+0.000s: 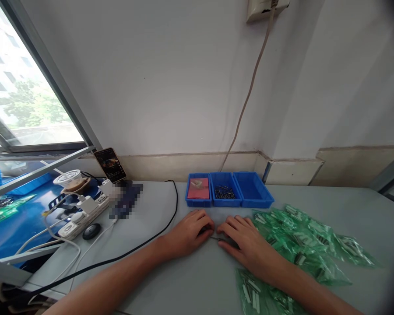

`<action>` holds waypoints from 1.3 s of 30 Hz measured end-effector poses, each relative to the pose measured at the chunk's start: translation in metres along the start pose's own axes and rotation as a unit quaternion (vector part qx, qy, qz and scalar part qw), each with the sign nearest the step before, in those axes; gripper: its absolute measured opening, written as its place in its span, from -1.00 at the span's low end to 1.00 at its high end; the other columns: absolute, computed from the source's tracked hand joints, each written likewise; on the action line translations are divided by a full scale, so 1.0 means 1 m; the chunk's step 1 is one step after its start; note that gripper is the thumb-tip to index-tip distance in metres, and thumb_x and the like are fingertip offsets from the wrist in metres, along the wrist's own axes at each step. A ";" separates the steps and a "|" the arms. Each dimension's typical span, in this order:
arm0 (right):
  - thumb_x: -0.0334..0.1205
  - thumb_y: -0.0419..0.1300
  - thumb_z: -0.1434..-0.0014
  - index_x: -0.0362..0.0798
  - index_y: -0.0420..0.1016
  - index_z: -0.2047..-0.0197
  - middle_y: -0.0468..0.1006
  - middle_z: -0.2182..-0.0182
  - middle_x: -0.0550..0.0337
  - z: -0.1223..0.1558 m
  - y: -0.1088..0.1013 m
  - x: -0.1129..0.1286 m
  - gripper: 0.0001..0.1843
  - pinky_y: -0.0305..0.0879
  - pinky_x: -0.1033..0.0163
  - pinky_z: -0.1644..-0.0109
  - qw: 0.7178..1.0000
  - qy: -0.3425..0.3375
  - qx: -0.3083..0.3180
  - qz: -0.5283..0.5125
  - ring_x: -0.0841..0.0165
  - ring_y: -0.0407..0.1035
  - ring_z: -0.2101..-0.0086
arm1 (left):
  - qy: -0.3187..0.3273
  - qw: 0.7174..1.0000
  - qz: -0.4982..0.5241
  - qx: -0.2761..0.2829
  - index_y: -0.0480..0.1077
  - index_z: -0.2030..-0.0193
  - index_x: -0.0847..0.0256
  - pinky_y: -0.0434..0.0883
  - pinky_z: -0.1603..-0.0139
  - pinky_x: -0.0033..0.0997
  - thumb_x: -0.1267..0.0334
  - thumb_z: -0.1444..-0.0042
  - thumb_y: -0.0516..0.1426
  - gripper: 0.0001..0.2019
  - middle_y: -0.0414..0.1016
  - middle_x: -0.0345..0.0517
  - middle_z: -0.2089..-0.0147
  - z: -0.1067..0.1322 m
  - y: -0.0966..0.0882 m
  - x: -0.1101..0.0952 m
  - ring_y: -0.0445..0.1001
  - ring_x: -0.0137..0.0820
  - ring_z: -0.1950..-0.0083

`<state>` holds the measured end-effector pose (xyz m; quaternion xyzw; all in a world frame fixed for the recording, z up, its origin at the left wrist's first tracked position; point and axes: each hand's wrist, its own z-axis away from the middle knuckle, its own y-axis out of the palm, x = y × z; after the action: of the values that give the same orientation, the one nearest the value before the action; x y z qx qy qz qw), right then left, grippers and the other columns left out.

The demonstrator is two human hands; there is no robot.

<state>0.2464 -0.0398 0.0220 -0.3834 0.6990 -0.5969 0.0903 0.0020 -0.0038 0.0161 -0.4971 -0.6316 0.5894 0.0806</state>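
Observation:
My left hand (188, 234) and my right hand (244, 245) rest knuckles-up on the grey table (170, 280), their fingertips almost meeting. Both have the fingers curled down and pinched. A thin dark piece (216, 238) shows between the two hands; it is too small to name. Just behind the hands stand three joined blue bins (229, 190): the left one holds a pink pad, the middle one small dark parts, the right one looks empty.
Several green plastic bags of parts (311, 247) lie right of my right hand. A black cable (144, 243) crosses the table on the left. Farther left are a white power strip (85, 214), a propped phone (110, 164) and a window. A wall stands behind the bins.

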 end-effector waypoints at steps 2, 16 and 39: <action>-0.29 0.24 -0.46 0.05 0.50 0.05 0.55 0.13 0.15 0.000 0.002 -0.002 -0.95 0.24 0.05 0.00 1.000 -0.003 0.002 0.001 0.12 0.42 0.09 | 0.000 1.000 0.001 0.002 0.41 0.04 0.17 0.39 -0.10 -0.32 0.35 -0.45 0.15 -0.98 0.46 -0.09 0.03 0.000 -0.001 0.000 0.44 -0.29 -0.02; -0.30 0.01 -0.53 0.03 0.37 0.17 0.56 0.23 0.13 -0.003 0.001 -0.006 -0.81 0.31 0.05 0.08 0.995 0.076 -0.043 -0.046 0.15 0.42 0.22 | 0.002 1.000 -0.009 0.006 0.40 0.03 0.16 0.40 -0.09 -0.33 0.32 -0.46 0.13 -0.97 0.45 -0.09 0.04 0.001 -0.001 0.000 0.43 -0.29 0.00; -0.28 0.06 -0.44 0.07 0.38 0.19 0.57 0.28 0.15 -0.002 -0.006 0.000 -0.87 0.36 0.12 0.23 0.979 0.115 -0.121 -0.115 0.20 0.43 0.27 | 0.000 1.000 -0.009 0.007 0.40 0.03 0.16 0.40 -0.09 -0.32 0.30 -0.47 0.12 -0.96 0.45 -0.07 0.05 0.001 -0.003 -0.001 0.44 -0.28 -0.01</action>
<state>0.2479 -0.0377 0.0282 -0.3981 0.7229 -0.5543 -0.1076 0.0002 -0.0048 0.0186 -0.4910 -0.6317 0.5933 0.0890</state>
